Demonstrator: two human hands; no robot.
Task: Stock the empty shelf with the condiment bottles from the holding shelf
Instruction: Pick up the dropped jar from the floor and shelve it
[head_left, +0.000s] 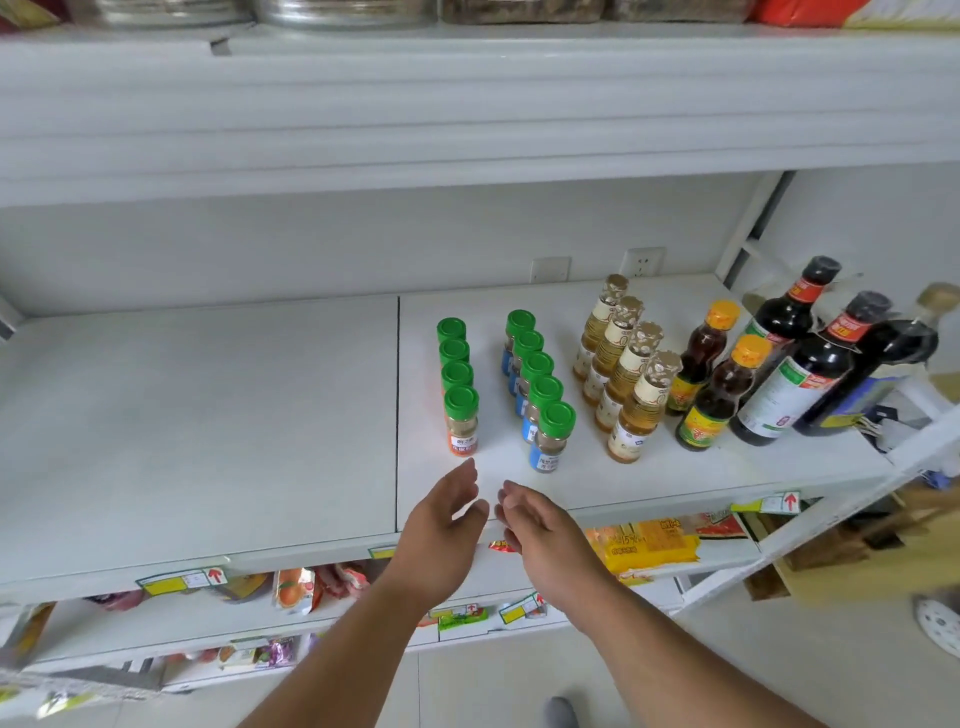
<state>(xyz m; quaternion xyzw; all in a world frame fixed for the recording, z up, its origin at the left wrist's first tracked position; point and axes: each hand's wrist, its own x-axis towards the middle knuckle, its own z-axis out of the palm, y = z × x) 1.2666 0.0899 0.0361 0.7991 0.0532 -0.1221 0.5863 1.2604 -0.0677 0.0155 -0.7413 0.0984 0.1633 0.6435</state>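
The shelf is bare on its left half and carries bottles in files on its right: dark sauce bottles at far right, then orange-capped bottles, golden bottles, and two files of green-capped spice jars. My left hand and right hand hover at the front edge, both released, grasping nothing. I judge I am between placements; next comes another trip to the holding shelf, which is not in view.
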